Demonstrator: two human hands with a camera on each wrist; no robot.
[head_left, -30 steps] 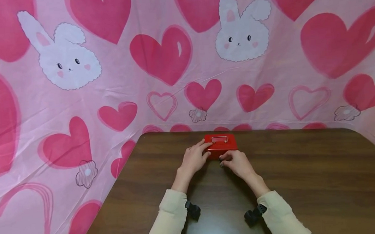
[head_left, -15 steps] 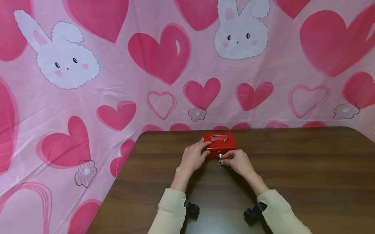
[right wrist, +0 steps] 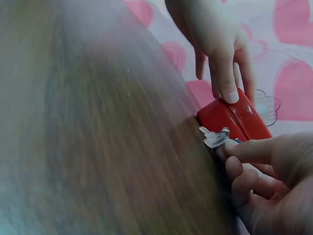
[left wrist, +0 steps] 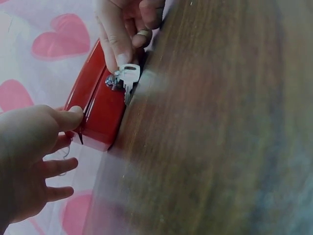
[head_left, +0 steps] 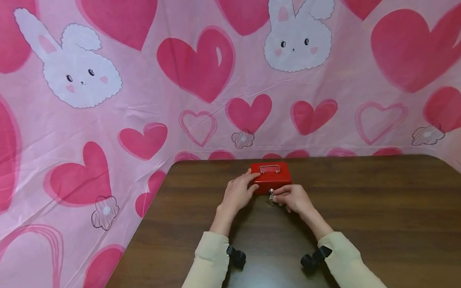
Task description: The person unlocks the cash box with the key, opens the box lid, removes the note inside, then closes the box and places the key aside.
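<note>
A small red cash box with a wire handle on its lid stands at the table's far edge. My left hand rests on its left side, thumb against the front and fingers spread over the lid. The left wrist view shows those fingers mostly straight. My right hand is at the front lock, pinching a key there between thumb and forefinger. A second silver key hangs beside the lock; it also shows in the right wrist view as a key near the fingertips. The pinched key is mostly hidden by the fingers.
The brown wooden table extends to both sides and toward me. Behind it hangs a pink cloth with hearts and rabbits. A black wrist camera sits on the left wrist, another camera on the right.
My right hand has turned slightly at the lock, and the hanging key has shifted and shows more below the fingers. The left hand and the cash box have stayed in place.
</note>
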